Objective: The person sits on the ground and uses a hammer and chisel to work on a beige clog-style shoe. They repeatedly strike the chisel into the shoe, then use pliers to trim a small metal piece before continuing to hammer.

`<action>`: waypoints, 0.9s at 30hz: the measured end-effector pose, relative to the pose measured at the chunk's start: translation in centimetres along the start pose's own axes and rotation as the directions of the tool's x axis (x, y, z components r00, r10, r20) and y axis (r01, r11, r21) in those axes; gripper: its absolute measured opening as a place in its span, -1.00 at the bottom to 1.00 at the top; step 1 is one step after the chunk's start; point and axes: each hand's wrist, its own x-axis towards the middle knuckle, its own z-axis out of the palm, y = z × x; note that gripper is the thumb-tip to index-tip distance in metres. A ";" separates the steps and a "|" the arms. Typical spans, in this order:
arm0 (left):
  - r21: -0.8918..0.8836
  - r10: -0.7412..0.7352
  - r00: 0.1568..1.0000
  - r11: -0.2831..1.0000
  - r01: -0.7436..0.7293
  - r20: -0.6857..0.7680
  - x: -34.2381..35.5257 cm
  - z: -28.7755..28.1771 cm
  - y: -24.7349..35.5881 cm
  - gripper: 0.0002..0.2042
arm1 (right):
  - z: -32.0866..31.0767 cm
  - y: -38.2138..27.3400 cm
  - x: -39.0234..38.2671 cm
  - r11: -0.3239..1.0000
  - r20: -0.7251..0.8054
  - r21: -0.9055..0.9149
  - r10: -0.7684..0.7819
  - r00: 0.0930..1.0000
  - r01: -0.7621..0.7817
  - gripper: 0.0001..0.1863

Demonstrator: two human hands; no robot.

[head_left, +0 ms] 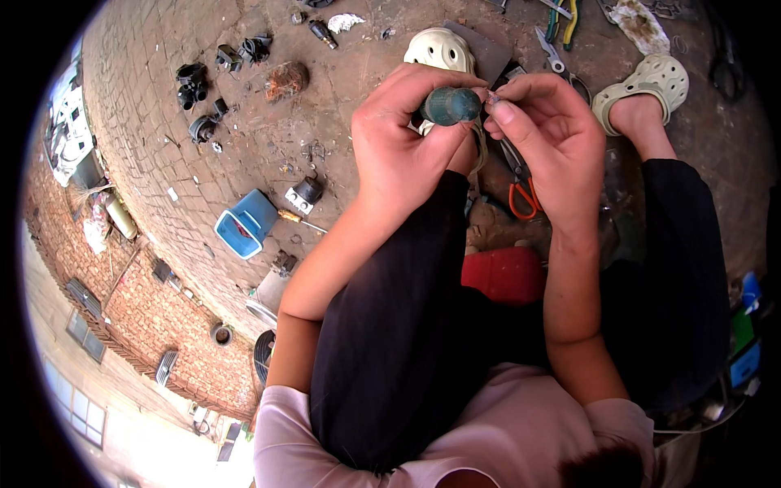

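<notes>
My left hand [390, 150] is closed around a dark green, cylinder-shaped piece with a rounded end [452, 106], which looks like a tool handle; the rest of it is hidden. Close beside its end, my right hand [561, 146] pinches something tiny between thumb and forefinger, too small to make out. The fingertips of both hands nearly meet. Below them on the ground lies a pair of scissors with orange handles [525, 201], partly covered by my right hand. Another metal cutting tool [551, 52] rests just beyond the right fingers.
To the left stand a blue plastic container [250, 221], a screwdriver with a yellowish handle [290, 215] and several black parts [192, 84]. A reddish-brown lump [286, 80] lies farther off. Yellow-and-green-handled pliers [570, 24] are at the far right. My feet wear cream clogs [657, 80]. Something red [504, 272] sits between my legs.
</notes>
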 end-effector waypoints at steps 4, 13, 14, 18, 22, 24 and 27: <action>0.101 0.066 0.998 0.993 -0.068 0.022 0.1 -0.3 0.1 -0.86 | 0.2 -0.2 -0.2 1.000 0.009 0.002 0.012 1.000 -0.012 -0.87; 0.065 0.061 0.996 0.996 -0.057 -0.069 -0.3 0.2 -0.3 -0.82 | 0.4 0.6 -0.4 0.988 0.059 0.139 0.061 0.996 -0.068 -0.87; 0.058 0.067 0.995 0.996 -0.063 -0.069 -0.3 0.2 -0.3 -0.82 | 0.3 0.6 -0.4 0.985 0.059 0.152 0.071 0.996 -0.079 -0.87; -0.139 -0.077 0.996 0.988 0.071 -0.038 -0.2 0.4 0.1 -0.89 | 0.1 0.8 -0.2 0.985 0.037 0.145 0.091 0.995 -0.096 -0.86; -0.430 -0.191 0.980 0.881 0.196 0.054 -0.2 0.5 0.3 -0.90 | -0.1 1.1 -0.1 0.975 0.004 0.194 0.107 0.994 -0.106 -0.84; -0.506 -0.203 0.975 0.834 0.222 0.093 -0.2 0.5 0.3 -0.89 | -0.1 1.1 -0.1 0.969 0.000 0.227 0.100 0.995 -0.097 -0.84; -0.560 -0.229 0.963 0.783 0.269 0.143 -0.2 0.6 0.4 -0.89 | -0.1 1.2 -0.1 0.960 -0.013 0.257 0.117 0.993 -0.110 -0.84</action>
